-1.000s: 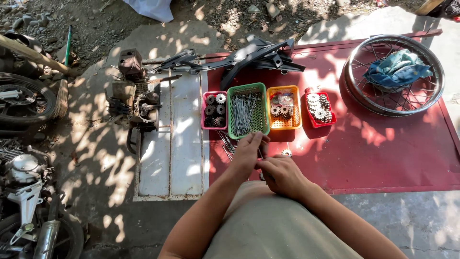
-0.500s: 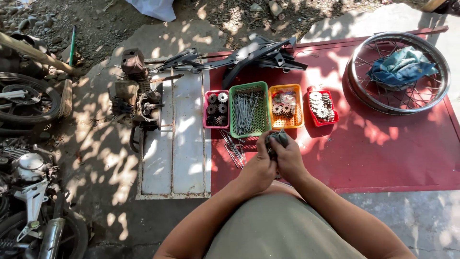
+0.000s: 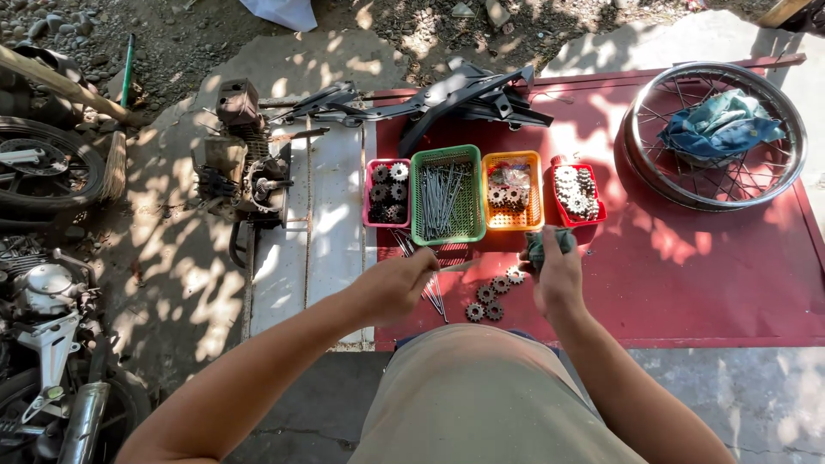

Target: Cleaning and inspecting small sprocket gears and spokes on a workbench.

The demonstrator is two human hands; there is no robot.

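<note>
Since the earlier frame the hands have parted. The left hand [image 3: 394, 288] pinches a thin spoke [image 3: 455, 267] level over the red mat [image 3: 730, 283], near its front edge; the right hand [image 3: 557, 273] grips a dark rag [image 3: 541, 245] beside loose sprockets [image 3: 494, 296]. Coloured baskets sort parts: green basket [image 3: 447, 194] holds spokes.

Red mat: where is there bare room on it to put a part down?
The red mat is bare between the red basket, the wheel rim and its near edge, right of the right hand. It is crowded between the hands, where small gears and spokes lie, and along the basket row.
</note>
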